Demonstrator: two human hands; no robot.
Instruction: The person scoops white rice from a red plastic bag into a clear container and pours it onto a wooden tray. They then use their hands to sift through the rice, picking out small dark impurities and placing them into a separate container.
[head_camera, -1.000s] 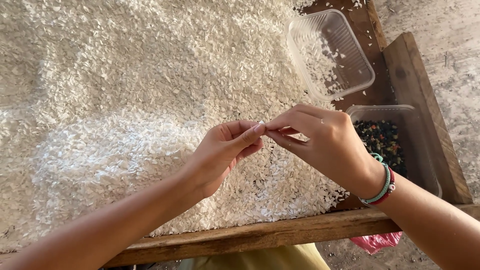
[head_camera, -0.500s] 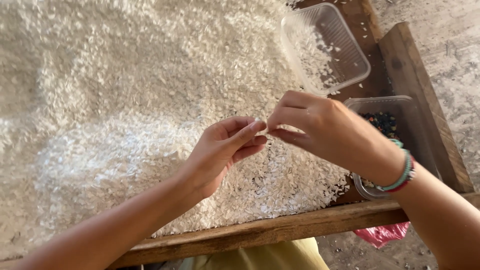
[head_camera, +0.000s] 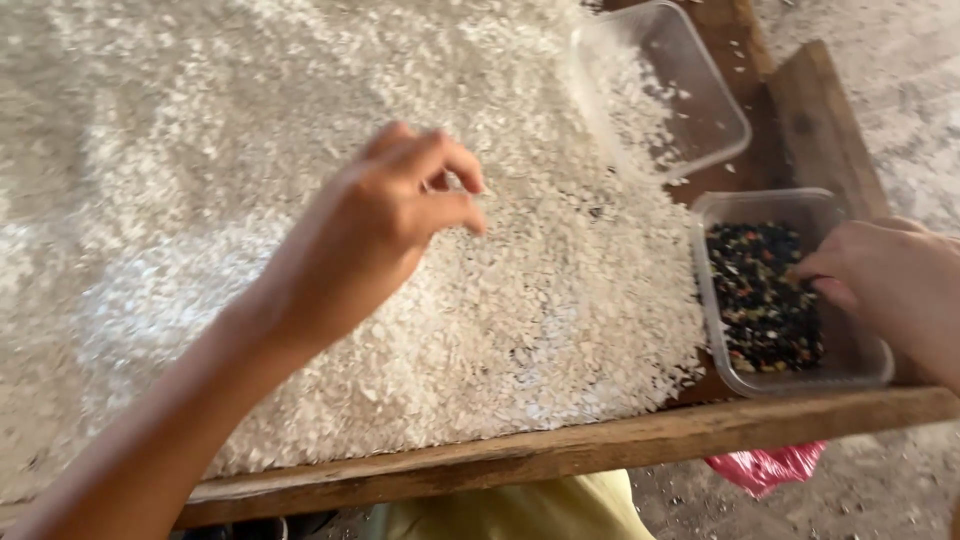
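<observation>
The flakes (head_camera: 300, 200) covering the wooden tray (head_camera: 600, 445) are off-white, tray's a warm brown. Near-right clear tub (head_camera: 855, 365) has dark bits (head_camera: 765, 300), mostly black speckled with green, red and tan. Pink-red bag (head_camera: 765, 465) below the edge, yellow cloth (head_camera: 520, 505) nearest.

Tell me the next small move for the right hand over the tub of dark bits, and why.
Probably let go of whatever the fingertips carry into the clear tub of dark bits, then bring the right hand back to the white flakes. Its fingertips already sit over the dark pile, inside the tub's rim, and the left hand hovers pinched above the flakes; what either hand holds is too small to tell.
</observation>
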